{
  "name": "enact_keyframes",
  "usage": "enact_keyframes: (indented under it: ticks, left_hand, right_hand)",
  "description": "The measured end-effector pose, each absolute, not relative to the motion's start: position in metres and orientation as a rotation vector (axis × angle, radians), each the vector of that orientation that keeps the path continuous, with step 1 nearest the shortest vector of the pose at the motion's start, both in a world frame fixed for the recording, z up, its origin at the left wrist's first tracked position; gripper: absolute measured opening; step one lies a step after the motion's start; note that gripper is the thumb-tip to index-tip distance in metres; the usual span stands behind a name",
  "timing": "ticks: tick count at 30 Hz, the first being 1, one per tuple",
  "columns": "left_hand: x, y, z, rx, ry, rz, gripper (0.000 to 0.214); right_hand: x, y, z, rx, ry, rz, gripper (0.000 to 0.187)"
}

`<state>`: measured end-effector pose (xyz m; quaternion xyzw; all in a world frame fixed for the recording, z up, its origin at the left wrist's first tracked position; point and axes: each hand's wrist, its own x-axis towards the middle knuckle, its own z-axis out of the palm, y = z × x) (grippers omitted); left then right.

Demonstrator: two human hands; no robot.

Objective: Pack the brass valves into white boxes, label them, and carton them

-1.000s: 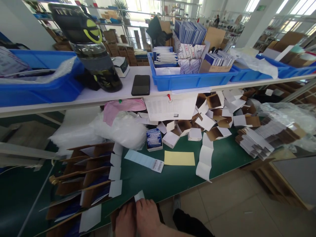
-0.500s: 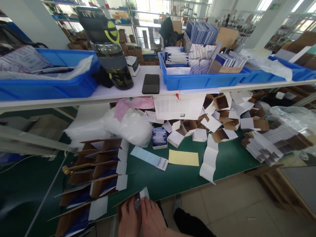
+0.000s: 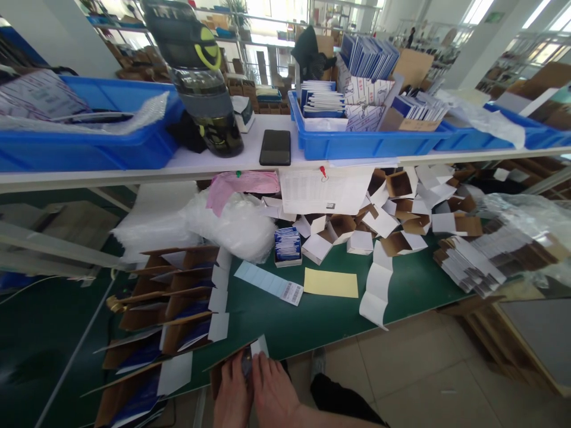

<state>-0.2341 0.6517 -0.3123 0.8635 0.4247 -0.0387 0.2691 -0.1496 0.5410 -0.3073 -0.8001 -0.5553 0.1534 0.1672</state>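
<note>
At the table's front edge, both my hands are on a small open cardboard box (image 3: pixel 216 378) with a brown inside and a white flap. My left hand (image 3: pixel 232 389) has its fingers curled over the left side of the box. On the other side, my right hand (image 3: pixel 274 383) presses its fingers together near the white flap (image 3: pixel 260 345). Between the hands shows a small shiny clear item (image 3: pixel 247 360), too hidden to name. Open brown boxes (image 3: pixel 178 318) with blue contents stand in rows to the left.
On the green table (image 3: pixel 263 321) lie a blue label strip (image 3: pixel 263 280), a yellow slip (image 3: pixel 331 283) and folded white paper (image 3: pixel 377 291). A small box of blue packets (image 3: pixel 288 245) stands behind. Small white boxes (image 3: pixel 379 223) are heaped right. Blue bins (image 3: pixel 370 145) line the shelf above.
The camera view has shifted slightly. My hands stay on the box at the table's edge, with hardly any movement of the fingers.
</note>
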Motion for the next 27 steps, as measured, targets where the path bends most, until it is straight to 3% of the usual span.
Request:
enact_keyframes:
  ticks: [9,16,27]
  left_hand:
    - [-0.234,0.66,-0.308,2.296,1.095,-0.108,0.052]
    - [-0.23,0.661,-0.309,2.308,1.101,-0.148,0.049]
    - [-0.246,0.652,-0.33,2.218,1.091,0.064,0.054]
  right_hand:
    - [-0.149,0.542,-0.308,-2.283,-1.596,0.453,0.085]
    - [-0.145,0.55,-0.305,-2.29,-1.607,0.332,0.066]
    - [-0.137,0.552,-0.307,-2.257,-1.683,0.276,0.057]
